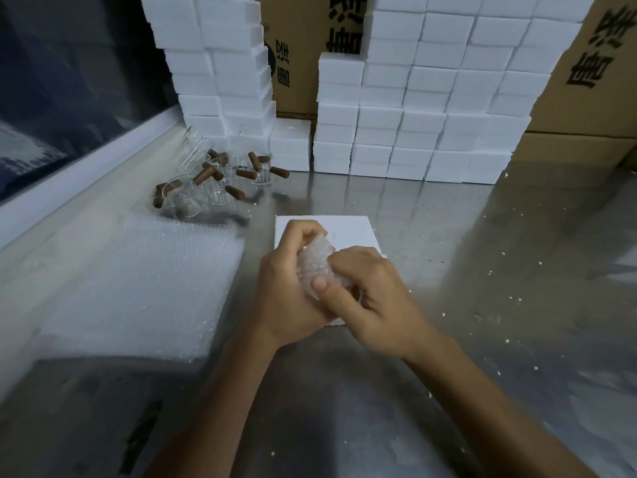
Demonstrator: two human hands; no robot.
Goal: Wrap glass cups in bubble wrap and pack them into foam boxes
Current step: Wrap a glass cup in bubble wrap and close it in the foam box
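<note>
— Glass cup in bubble wrap (315, 262): where is it held, and how is it aimed?

— It is gripped between both hands, just above the white foam box (348, 231) lying flat on the metal surface (482, 270). The bundle's long axis is tilted, its far end pointing up and away, slightly to the right. The cup itself is hidden by the wrap.

— How are the hands set?

— The left hand (289, 284) is curled round the bundle's left side, fingers folded over the far end. The right hand (375, 298) is closed on the near right side, its thumb pressed on the wrap.

— What is seen to the left?

— A stack of bubble wrap sheets (138, 281) is laid flat near the left hand. Farther off, unwrapped glass cups (213, 181) with brown handles are clustered, some upright, some tipped.

— And at the back?

— Stacked foam boxes (431, 108) are piled against cardboard cartons (593, 74). Large dark Chinese characters are printed on the cartons, turned sideways; they are partly covered and cannot be read with certainty. White crumbs are scattered over the surface on the right.
</note>
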